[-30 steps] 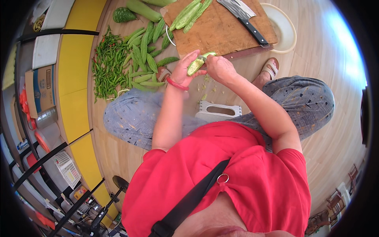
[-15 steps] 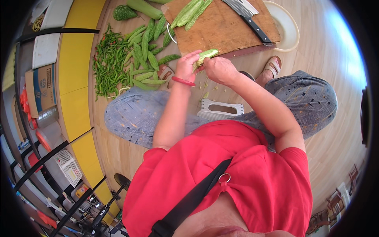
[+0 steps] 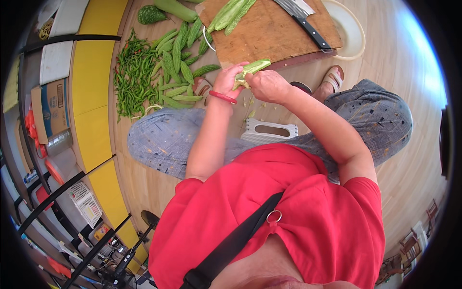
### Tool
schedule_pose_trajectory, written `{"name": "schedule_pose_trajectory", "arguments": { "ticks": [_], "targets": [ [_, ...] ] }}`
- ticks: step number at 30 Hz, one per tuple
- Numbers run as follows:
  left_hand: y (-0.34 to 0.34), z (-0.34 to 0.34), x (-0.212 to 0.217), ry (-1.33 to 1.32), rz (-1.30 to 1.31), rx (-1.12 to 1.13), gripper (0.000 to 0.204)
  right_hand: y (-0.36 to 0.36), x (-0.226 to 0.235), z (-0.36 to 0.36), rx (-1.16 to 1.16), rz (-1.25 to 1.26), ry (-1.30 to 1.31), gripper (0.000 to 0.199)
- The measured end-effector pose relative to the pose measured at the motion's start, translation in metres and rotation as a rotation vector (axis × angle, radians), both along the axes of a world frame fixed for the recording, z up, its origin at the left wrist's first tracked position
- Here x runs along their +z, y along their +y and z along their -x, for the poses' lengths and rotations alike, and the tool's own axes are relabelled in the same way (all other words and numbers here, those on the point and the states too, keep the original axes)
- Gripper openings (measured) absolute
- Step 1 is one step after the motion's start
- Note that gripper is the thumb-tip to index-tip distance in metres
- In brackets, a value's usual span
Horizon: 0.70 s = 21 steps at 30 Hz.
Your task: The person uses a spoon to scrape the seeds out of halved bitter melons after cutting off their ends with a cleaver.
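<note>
My left hand (image 3: 225, 81), with a red bangle at its wrist, holds a split half of a bitter melon (image 3: 256, 66) just off the near edge of the wooden cutting board (image 3: 267, 38). Its cut side shows pale green. My right hand (image 3: 270, 86) is closed, fingertips pressed at the melon's near end, where pale pith (image 3: 240, 85) hangs out. The exact grip of those fingertips is partly hidden. On the board lie several cut bitter melon pieces (image 3: 232, 17) and a cleaver (image 3: 310, 31) with a black handle.
Left of the board, whole bitter melons (image 3: 185, 72) and a heap of green chillies (image 3: 137, 77) lie on the floor, with a dark green gourd (image 3: 151, 15) beyond. A pale basin (image 3: 353, 33) sits under the board's right side. Between my legs stands a white stool (image 3: 269, 130).
More pale pith now shows at the near end of the melon half. The melon half has shifted slightly right, and my right hand has moved only a little.
</note>
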<state>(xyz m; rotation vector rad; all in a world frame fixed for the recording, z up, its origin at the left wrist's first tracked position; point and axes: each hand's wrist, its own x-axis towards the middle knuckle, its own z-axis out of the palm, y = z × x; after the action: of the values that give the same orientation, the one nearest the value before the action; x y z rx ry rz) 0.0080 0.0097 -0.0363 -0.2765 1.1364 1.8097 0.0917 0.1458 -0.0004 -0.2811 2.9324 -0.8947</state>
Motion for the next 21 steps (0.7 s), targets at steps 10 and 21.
{"name": "schedule_pose_trajectory", "arguments": {
  "ticks": [10,21],
  "targets": [
    [0.001,0.002,-0.002,-0.085,-0.051,-0.009,0.03,0.001,-0.005,-0.001,0.099,-0.03,0.074,0.008],
    [-0.007,0.014,-0.015,-0.354,-0.25,-0.009,0.036,0.0,-0.007,0.001,0.166,-0.01,0.144,0.006]
  ]
}}
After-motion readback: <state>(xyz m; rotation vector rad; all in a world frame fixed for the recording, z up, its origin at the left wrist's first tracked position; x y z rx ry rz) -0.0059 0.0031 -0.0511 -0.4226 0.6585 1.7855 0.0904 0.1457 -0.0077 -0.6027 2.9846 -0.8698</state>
